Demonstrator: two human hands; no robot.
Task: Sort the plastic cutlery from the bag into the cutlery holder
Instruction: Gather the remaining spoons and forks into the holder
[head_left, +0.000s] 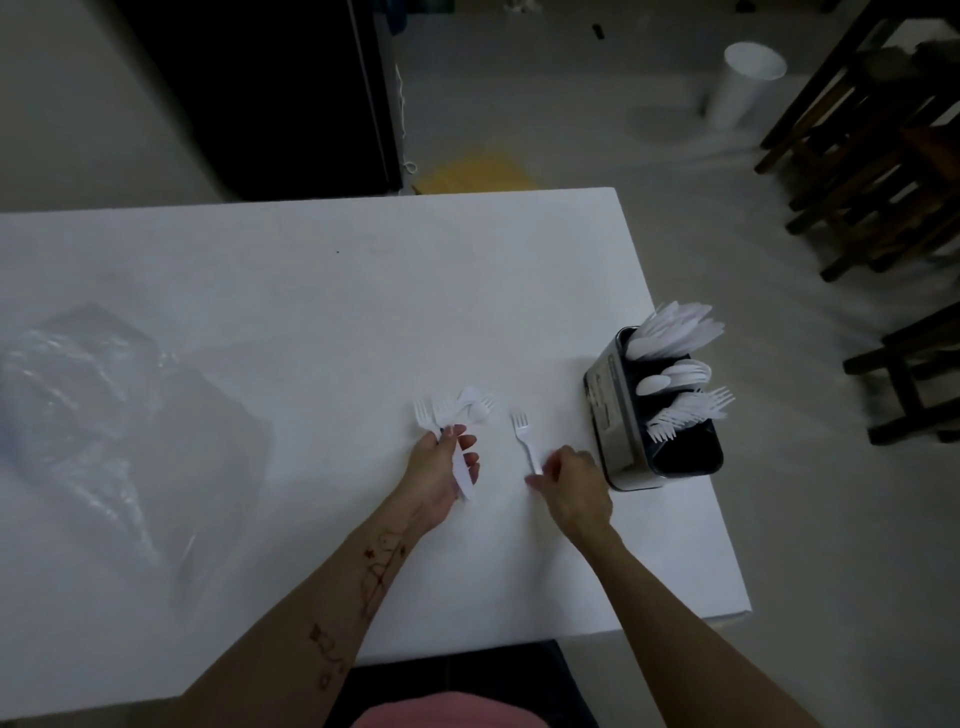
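Observation:
My left hand (441, 475) grips a bunch of white plastic cutlery (457, 410) by the handles, forks and a spoon fanning out above the white table (322, 312). My right hand (574, 486) pinches the handle end of a single white fork (522, 434), tines pointing away from me. The cutlery holder (613, 415), a metal-sided box with dark compartments, stands at the table's right edge just right of that hand. It holds knives at the far end, spoons in the middle and forks nearer me. A crumpled clear plastic bag (98, 395) lies far left.
The table's right edge runs close beside the holder, its near edge by my body. Beyond the table, on the floor, stand a white bin (743, 85) and dark wooden stools (878, 156) at right. A yellow patch (478, 171) lies behind the table.

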